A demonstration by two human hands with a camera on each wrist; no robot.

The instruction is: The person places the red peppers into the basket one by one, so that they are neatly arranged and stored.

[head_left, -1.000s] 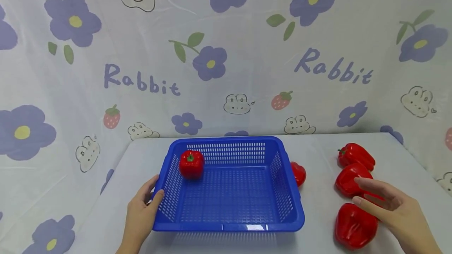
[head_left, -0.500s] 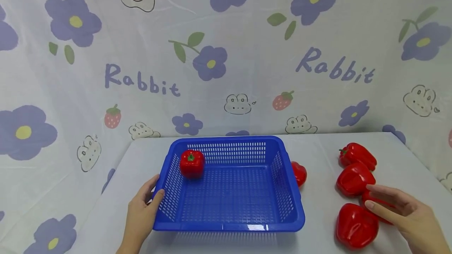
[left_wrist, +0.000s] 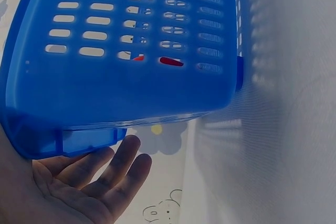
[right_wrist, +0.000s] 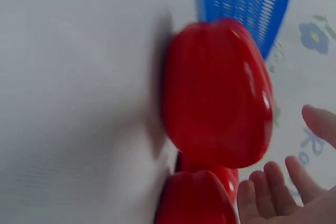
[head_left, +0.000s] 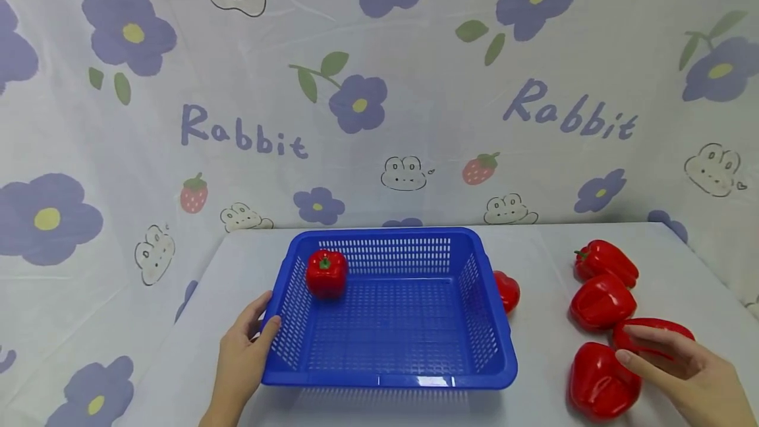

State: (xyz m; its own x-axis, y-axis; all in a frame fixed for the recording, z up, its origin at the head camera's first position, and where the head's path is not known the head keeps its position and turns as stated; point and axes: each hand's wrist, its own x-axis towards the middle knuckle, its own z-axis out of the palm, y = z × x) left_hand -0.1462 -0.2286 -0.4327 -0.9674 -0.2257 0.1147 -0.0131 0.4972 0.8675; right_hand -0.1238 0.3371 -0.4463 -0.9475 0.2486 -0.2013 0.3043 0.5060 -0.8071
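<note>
A blue plastic basket [head_left: 388,382] with slotted walls stands on the table. My left hand [head_left: 240,354] holds its left rim, thumb on top; in the left wrist view the fingers [left_wrist: 123,174] reach under the rim. One red bell pepper [head_left: 326,274] sits in the basket's back left corner. At the right, my right hand [head_left: 694,374] hovers with fingers spread over a red pepper [head_left: 658,327], which it partly hides. A nearer red pepper [head_left: 603,384] lies left of that hand and looms large in the right wrist view. Nothing is in the right hand.
Two more red peppers, one at the back [head_left: 606,263] and one in front of it [head_left: 602,302], lie on the right side. Another pepper [head_left: 508,291] lies against or close to the basket's right side, partly hidden. A patterned cloth [head_left: 439,111] hangs behind the white table [head_left: 534,249].
My right hand has shifted right and slightly down, away from the middle peppers, uncovering more of the pepper beneath it. The left hand stays at the rim. The head view has turned slightly left.
</note>
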